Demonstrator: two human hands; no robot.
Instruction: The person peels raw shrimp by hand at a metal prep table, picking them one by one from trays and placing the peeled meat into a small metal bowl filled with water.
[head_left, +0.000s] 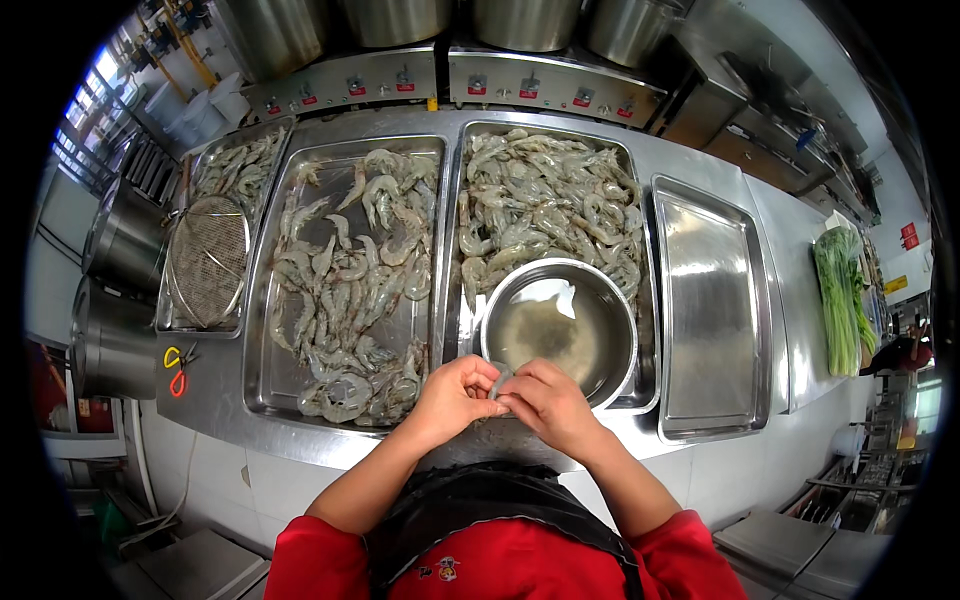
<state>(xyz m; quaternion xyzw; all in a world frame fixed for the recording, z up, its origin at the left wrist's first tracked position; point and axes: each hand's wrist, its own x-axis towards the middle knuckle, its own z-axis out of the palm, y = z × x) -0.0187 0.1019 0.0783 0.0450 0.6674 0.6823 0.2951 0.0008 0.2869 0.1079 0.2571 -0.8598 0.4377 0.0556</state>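
Note:
Between the two hands, at the near edge of the steel bowl, is a raw grey shrimp (501, 379). My left hand (459, 395) grips it from the left. My right hand (546, 401) pinches it from the right, its fingers partly hiding it. The round steel bowl (634, 330) holds cloudy water and rests on the near part of a steel tray (654, 360) heaped with raw shrimp (551, 199). Left of it, a second steel tray (259, 352) holds more loose shrimp (337, 289), thickest along its near and right parts.
At the left, a wire-mesh strainer (208, 259) lies over a smaller tray of shrimp (244, 169). Scissors with yellow and red handles (178, 367) lie near it. At the right are a bare steel tray (709, 315) and bagged leafy greens (836, 300). Large pots (397, 19) stand behind.

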